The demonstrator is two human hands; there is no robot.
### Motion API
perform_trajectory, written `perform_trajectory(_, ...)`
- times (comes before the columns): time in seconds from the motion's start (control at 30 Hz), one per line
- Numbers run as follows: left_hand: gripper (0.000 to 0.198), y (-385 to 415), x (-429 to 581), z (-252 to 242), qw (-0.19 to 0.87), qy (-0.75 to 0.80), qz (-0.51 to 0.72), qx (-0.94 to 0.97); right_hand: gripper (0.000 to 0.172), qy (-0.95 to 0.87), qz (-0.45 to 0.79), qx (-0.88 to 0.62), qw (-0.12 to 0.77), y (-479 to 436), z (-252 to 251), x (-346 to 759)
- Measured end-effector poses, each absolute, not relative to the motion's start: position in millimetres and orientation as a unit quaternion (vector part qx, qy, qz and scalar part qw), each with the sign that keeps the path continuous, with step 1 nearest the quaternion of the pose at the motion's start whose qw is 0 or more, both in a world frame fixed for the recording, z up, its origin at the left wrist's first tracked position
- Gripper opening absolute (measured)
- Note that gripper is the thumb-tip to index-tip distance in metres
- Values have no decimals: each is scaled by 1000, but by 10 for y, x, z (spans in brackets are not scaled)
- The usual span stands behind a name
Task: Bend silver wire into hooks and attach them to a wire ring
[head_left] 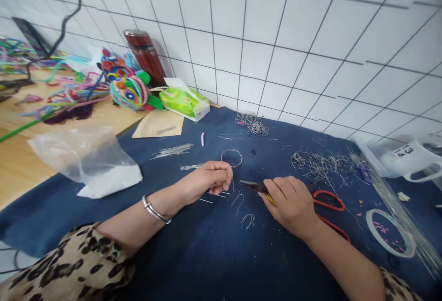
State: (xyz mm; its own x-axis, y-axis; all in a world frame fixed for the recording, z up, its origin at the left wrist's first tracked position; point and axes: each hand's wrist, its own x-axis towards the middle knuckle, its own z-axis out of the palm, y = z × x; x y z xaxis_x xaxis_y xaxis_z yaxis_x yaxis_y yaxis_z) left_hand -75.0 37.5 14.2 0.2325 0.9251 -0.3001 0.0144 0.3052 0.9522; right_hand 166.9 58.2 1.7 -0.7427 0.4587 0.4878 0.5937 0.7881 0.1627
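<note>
My left hand (217, 177) is closed in a pinch over the dark blue cloth, with a thin wire (232, 184) sticking out below its fingertips. My right hand (290, 202) grips a pair of pliers (253, 185) by the yellow handles, most of which the palm hides. Their dark jaws point left, toward the pinched wire, a small gap away from it. Just behind my left hand lies a wire ring (232, 152). Bent U-shaped wires (237, 199) and a small coil of wire (247, 221) rest in front. Red-handled scissors (329, 199) lie partly behind my right hand.
Straight wires (174, 150), tangled scraps (321, 165) and another tangle (253, 124) lie on the cloth. A plastic bag with white contents (110, 179) is at left. At right stand a round dish (409, 241) with pink bits and a white mug (410, 158). A red thermos (145, 54) stands behind.
</note>
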Motion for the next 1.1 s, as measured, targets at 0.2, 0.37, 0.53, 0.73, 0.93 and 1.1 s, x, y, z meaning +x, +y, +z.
perform_trajectory(0.2, 8, 377, -777, 97, 662, 479, 357, 452, 29, -927, -206, -245, 197, 552, 29, 1684)
perform_trajectory(0.37, 10, 368, -784, 44, 667, 479, 349, 452, 28, -931, -200, -230, 203, 534, 40, 1681)
perform_trajectory(0.53, 10, 362, -786, 42, 671, 477, 341, 454, 27, -931, -217, -218, 196, 526, 40, 1675)
perform_trajectory(0.73, 10, 367, -799, 21, 677, 468, 341, 454, 26, -932, -225, -211, 191, 526, 33, 1668)
perform_trajectory(0.93, 11, 362, -802, 39, 684, 464, 336, 452, 26, -934, -224, -208, 183, 518, 40, 1669)
perform_trajectory(1.1, 11, 349, -799, 59, 684, 455, 331, 464, 26, -935, -227, -201, 186, 509, 46, 1666)
